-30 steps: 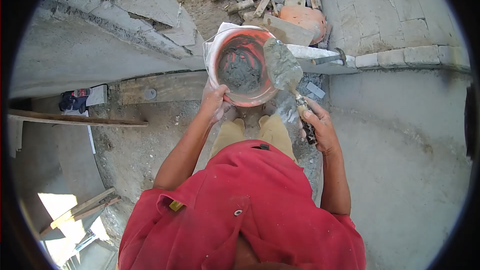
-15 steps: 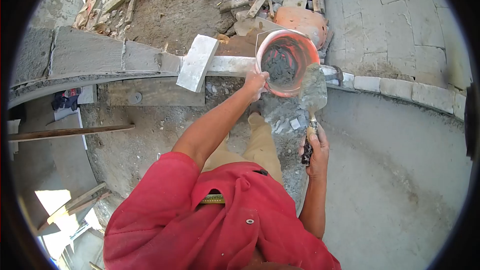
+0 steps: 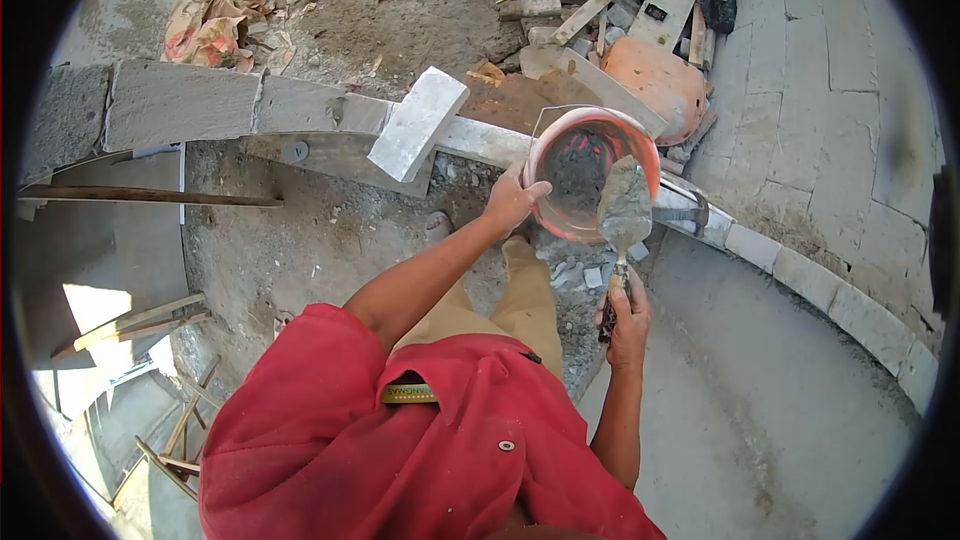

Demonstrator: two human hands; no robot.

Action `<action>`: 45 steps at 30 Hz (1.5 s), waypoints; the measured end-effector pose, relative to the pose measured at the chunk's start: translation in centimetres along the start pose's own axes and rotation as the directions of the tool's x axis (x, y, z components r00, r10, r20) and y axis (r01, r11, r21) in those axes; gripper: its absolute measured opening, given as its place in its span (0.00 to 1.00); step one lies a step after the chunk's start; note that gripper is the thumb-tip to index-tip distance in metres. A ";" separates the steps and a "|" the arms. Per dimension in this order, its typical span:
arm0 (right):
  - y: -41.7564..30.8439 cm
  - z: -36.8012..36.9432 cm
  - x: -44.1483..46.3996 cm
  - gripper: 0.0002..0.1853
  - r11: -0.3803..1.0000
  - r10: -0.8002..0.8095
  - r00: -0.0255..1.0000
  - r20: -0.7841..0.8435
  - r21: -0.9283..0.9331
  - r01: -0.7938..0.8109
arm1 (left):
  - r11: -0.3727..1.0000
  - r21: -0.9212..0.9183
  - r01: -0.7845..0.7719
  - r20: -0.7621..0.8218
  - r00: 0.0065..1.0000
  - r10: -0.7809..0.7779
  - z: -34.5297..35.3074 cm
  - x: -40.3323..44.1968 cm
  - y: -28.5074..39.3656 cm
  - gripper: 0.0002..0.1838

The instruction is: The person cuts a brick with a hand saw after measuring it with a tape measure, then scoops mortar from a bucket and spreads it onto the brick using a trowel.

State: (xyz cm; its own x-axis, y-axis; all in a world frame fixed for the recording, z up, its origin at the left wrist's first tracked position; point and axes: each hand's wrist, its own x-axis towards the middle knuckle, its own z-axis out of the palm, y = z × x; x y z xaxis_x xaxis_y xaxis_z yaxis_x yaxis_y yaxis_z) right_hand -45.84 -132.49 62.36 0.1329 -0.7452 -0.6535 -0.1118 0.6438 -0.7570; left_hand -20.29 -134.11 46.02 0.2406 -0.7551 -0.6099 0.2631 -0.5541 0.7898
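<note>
My left hand (image 3: 514, 202) grips the left rim of an orange bucket (image 3: 646, 143), which stands tilted towards me at the wall top. Grey mortar (image 3: 580, 168) lies inside the bucket. In my right hand (image 3: 626, 316) is the handle of a trowel (image 3: 624, 210). Its blade carries a load of mortar and overlaps the bucket's right rim in view; whether they touch I cannot tell. A pale block (image 3: 418, 124) lies crosswise on the wall, left of the bucket. Just right of the bucket, a hammer (image 3: 690, 212) rests on the wall.
A low curved block wall (image 3: 200, 100) runs across in front of me. Beyond it lie rubble, planks (image 3: 662, 10) and an orange plastic piece (image 3: 660, 80). A wooden bar (image 3: 150, 197) juts in at left. Broken chips (image 3: 590, 275) lie near my feet.
The view has turned, so wall and block appear tilted and shifted right. The trowel has moved slightly left relative to the bucket, its blade overlapping more of the opening. Both hands keep their holds.
</note>
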 end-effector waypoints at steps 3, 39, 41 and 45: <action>0.0 0.3 0.4 0.28 1.000 -0.006 1.000 0.010 -0.017 0.006 | 0.980 -0.196 -0.025 -0.088 0.996 0.008 -0.4 -0.6 0.8 0.32; -14.4 10.4 -1.0 0.21 0.853 -0.335 0.637 0.694 -0.064 0.518 | 0.201 -0.911 -0.360 -0.281 0.899 0.336 -14.4 -23.6 14.4 0.44; -14.0 10.9 -1.8 0.23 0.839 -0.335 0.576 0.746 -0.042 0.542 | 0.200 -0.906 -0.374 -0.271 0.873 0.406 -14.4 -25.9 14.0 0.44; -14.3 13.4 -5.0 0.27 0.888 -0.293 0.420 0.859 0.082 0.452 | 0.186 -0.905 -0.383 -0.228 0.804 0.549 -14.0 -30.1 13.7 0.45</action>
State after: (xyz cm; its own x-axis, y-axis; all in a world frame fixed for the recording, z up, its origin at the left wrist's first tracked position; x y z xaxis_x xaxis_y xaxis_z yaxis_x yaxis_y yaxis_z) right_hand -31.70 -135.65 76.53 0.9342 -0.3532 -0.0507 0.0418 0.2494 -0.9675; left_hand -10.83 -114.10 74.30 0.5506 -0.8316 -0.0720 0.8023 0.5034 0.3209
